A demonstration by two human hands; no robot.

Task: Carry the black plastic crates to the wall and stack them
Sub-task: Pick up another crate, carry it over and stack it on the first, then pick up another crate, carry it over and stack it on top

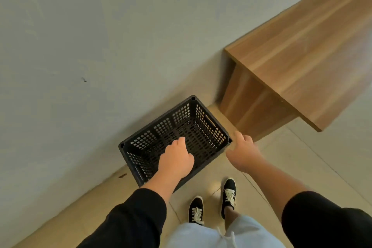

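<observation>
Neither hand grips anything — your left hand (176,159) hangs over the black crate (177,137) with fingers curled loosely, and your right hand (242,152) hovers slack just off the crate's 3 o'clock corner. The crate sits upright on the tiled floor (302,167), its far side close along the wall (90,46). A wooden desk (302,56) stands at 1 o'clock — apart from the crate.

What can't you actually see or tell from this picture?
- Crate: its near rim is hidden behind the left hand and forearm; whether other crates sit beneath it cannot be told.
- Right hand: blurred, contact with the crate unclear.
- Wooden table: far end cut off by the frame edge.
</observation>
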